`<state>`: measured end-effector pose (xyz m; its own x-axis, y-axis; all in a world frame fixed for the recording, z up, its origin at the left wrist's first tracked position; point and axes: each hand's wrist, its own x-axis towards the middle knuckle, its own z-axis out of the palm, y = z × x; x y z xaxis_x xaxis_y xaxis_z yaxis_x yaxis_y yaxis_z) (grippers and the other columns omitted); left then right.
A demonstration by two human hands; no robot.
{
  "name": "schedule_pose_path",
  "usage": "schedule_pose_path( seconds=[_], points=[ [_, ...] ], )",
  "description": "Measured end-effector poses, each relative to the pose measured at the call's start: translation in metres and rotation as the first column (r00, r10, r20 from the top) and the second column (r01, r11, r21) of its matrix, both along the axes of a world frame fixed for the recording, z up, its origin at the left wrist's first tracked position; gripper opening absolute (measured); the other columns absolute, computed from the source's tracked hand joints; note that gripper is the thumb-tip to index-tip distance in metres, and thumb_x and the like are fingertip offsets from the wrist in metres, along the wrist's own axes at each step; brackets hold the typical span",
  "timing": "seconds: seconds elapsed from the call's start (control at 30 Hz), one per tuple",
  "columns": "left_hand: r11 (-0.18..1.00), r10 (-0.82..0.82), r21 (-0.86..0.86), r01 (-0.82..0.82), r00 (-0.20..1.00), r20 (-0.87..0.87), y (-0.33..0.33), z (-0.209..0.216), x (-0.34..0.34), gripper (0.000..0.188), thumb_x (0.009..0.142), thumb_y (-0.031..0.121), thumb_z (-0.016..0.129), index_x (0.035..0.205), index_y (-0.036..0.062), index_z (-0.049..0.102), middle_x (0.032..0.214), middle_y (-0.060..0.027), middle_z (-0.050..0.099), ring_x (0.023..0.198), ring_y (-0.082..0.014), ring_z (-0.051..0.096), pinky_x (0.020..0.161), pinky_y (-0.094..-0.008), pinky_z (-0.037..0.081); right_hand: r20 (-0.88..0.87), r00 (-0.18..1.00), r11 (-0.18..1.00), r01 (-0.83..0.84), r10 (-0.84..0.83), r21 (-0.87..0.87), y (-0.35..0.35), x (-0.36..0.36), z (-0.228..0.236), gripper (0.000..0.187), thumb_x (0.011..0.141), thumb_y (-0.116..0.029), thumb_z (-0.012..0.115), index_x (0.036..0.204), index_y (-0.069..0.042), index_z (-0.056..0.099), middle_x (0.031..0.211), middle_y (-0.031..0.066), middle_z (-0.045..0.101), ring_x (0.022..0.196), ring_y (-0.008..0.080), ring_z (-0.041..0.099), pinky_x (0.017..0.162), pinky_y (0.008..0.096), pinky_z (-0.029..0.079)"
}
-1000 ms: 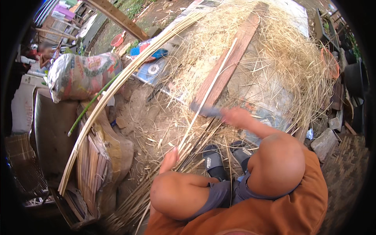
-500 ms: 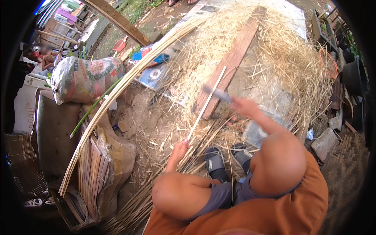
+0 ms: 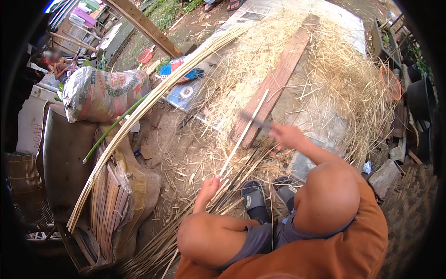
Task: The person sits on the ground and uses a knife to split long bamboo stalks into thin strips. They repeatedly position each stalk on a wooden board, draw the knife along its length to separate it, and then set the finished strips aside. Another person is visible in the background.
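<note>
My left hand (image 3: 210, 188) is closed round the near end of a thin, pale bamboo strip (image 3: 240, 143). The strip slants up and away, its far part lying along a reddish-brown wooden plank (image 3: 285, 63). In my right hand (image 3: 285, 136) is the handle of a knife (image 3: 254, 119), somewhat smeared by motion. Its blade crosses the strip above the plank's near end; whether it touches cannot be made out. Both fists are wrapped firmly, the left close to my left knee, the right beyond my right knee.
Curly shavings (image 3: 344, 79) heap around the plank. A bundle of long pale strips (image 3: 153, 97) arches at the left over a stuffed sack (image 3: 107, 93) and a stack of slats (image 3: 110, 200). More strips (image 3: 158, 251) lie beside my left leg. Another person sits far left; sandalled feet stand at the top.
My left hand has come slightly nearer to me with the bamboo strip. The knife and my right hand have shifted a little down and toward me. The sandalled feet show more.
</note>
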<state>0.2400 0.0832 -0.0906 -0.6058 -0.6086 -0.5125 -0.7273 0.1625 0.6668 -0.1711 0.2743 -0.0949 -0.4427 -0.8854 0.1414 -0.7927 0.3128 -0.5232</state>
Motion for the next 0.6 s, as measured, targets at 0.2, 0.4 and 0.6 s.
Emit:
schedule_pose_path(
  seconds=[0.2,0.4,0.6],
  points=[
    [0.986,0.059,0.152,-0.074,0.993,0.101,0.007,-0.002,0.041,0.052,0.1,0.042,0.051,0.069,0.0015,0.062,0.059,-0.0057,0.055,0.057,-0.0166,0.05,0.055,-0.0345,0.041,0.081,0.851,0.847,0.498,-0.518,0.187,0.033,-0.092,-0.007,0.038,0.099,-0.044,0.05,0.123,-0.017,0.061,0.081,0.0177,0.068,0.077,0.0371,0.068,0.069,0.0475,0.053],
    [0.938,-0.149,-0.314,0.145,0.989,0.012,0.031,-0.002,-0.031,0.04,0.101,0.036,0.045,0.091,-0.0004,0.058,0.076,-0.0261,0.065,0.069,-0.0465,0.062,0.065,-0.0525,0.048,0.091,0.988,0.99,0.118,-0.124,0.073,0.032,0.03,-0.006,0.039,0.097,-0.043,0.056,0.126,-0.018,0.06,0.082,0.0187,0.068,0.079,0.039,0.068,0.079,0.0495,0.053],
    [0.82,-0.266,-0.465,0.335,0.941,0.208,0.03,0.007,-0.037,0.031,0.103,0.031,0.039,0.097,0.0019,0.048,0.07,-0.0319,0.061,0.068,-0.0528,0.061,0.063,-0.0609,0.049,0.069,0.995,0.928,-0.095,0.075,0.36,0.011,0.051,0.011,0.04,0.097,-0.044,0.053,0.128,-0.019,0.057,0.086,0.0199,0.068,0.083,0.0394,0.069,0.082,0.0545,0.052]
  ],
)
